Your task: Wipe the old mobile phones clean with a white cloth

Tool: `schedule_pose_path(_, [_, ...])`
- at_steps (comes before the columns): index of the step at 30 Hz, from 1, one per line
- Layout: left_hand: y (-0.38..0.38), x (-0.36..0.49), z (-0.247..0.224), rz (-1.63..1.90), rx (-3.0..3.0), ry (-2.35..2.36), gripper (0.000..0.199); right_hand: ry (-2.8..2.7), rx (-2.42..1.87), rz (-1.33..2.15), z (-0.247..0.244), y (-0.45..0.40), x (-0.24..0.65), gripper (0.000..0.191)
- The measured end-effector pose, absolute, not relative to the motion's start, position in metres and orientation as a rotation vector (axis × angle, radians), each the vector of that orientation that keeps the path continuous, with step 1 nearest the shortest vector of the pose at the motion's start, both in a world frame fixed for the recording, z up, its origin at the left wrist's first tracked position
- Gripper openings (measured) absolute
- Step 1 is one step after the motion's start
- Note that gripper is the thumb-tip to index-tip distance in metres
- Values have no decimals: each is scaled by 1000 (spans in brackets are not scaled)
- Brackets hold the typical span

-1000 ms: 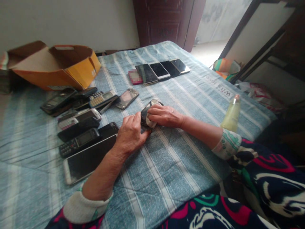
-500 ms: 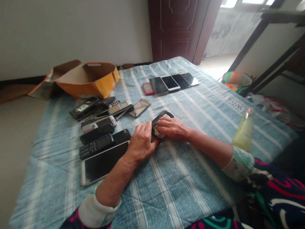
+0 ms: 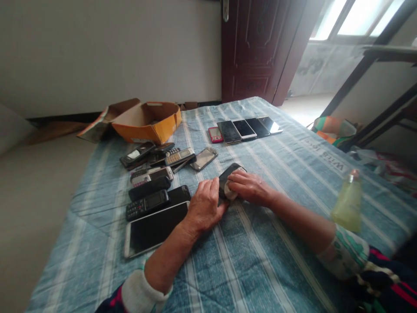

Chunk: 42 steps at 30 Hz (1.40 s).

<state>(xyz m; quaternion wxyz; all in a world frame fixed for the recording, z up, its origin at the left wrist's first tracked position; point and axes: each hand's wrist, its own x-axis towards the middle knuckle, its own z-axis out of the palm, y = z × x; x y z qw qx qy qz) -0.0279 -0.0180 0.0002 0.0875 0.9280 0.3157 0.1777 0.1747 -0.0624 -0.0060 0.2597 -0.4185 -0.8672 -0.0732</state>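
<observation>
- Swinging up and to the left since the earlier frame, the view is now showing more of the door (image 3: 252, 48) and the window (image 3: 355, 21), while the phones around the hands are keeping their arrangement.
- Striped cloth is covering the surface (image 3: 276, 261), which is carrying everything below.
- Cardboard box (image 3: 140, 134), orange outside, is standing open at the far left.
- Left hand (image 3: 203, 208) is steadying the dark phone, its fingers pressing together at the left edge.
- Right hand (image 3: 250, 187) is pinching the white wad with bent fingers and pressing it onto the same phone.
- Squeeze bottle (image 3: 348, 202) with pale yellow liquid is standing beyond the right forearm.
- White-framed phone (image 3: 156, 230) is lying by the left forearm, next to the black keypad phone (image 3: 148, 204).
- Four flat phones (image 3: 244, 129) are lying in a row at the far side, the small red phone (image 3: 215, 135) sitting at their left end.
- Heaped older phones (image 3: 180, 156) are resting in front of the box, the silver-edged phone (image 3: 204, 159) lying at their right.
- Dark phone (image 3: 233, 168) is lying between the hands.
- White wad (image 3: 230, 191) is showing under the right fingers.
</observation>
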Motion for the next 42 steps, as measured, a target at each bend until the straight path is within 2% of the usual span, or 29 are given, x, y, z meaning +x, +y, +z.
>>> schedule_pose_path(4, [-18,-29,0,518,2760,943,57,-2356,-1083,-201,-2,-63,163,26])
schedule_pose_path(8, [-19,-30,2,481,2756,944,57,-2219,-1116,-72,-2,-64,168,20])
schedule_pose_path(15, [-23,-28,2,499,2775,1003,59,-1816,-1601,-171,-10,-62,193,24])
schedule_pose_path(22, [-25,-26,1,558,2788,1033,55,-1957,-1846,-109,-8,-81,156,28])
schedule_pose_path(29, [-25,-27,0,525,2796,1048,58,-2101,-1677,-34,-18,-100,127,49])
schedule_pose_path(35, [-25,-28,-2,555,2764,1050,55,-2097,-1670,-69,-16,-94,143,37])
schedule_pose_path(42, [-27,-27,0,532,2761,1072,57,-1982,-1706,-236,-27,-83,152,35])
